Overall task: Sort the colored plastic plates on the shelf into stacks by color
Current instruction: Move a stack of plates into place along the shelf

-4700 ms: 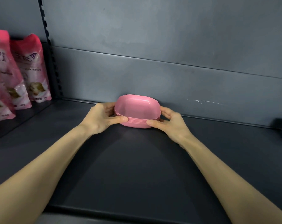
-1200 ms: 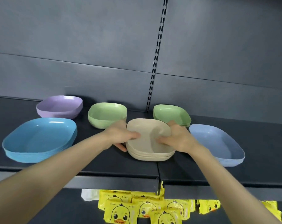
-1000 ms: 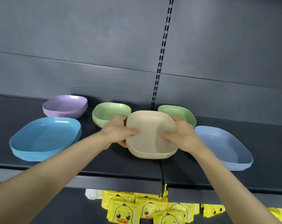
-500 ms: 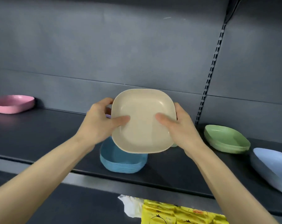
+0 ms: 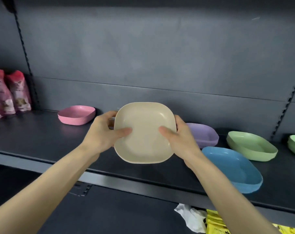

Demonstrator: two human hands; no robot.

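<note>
Presently the beige plate (image 5: 144, 132) is held in the air to the right of the pink stack (image 5: 76, 114) and nearer the viewer, its inner face tilted toward the camera. The left hand (image 5: 102, 134) and right hand (image 5: 180, 137) grip opposite rims, each with its thumb laid on the inner face and its fingers curled behind; whether further plates are nested underneath cannot be told. Farther right of the pink stack sit the purple stack (image 5: 202, 135), blue stack (image 5: 233, 168) and green stack (image 5: 251, 146), all on the shelf (image 5: 33, 141). Likely hazards: smooth plastic held only at its rims and so steeply tilted may slip forward and fall past the shelf's front edge. A hurried descent beside the pink stack may nudge it, and any nested plates could slide apart once the thumbs lift.
</note>
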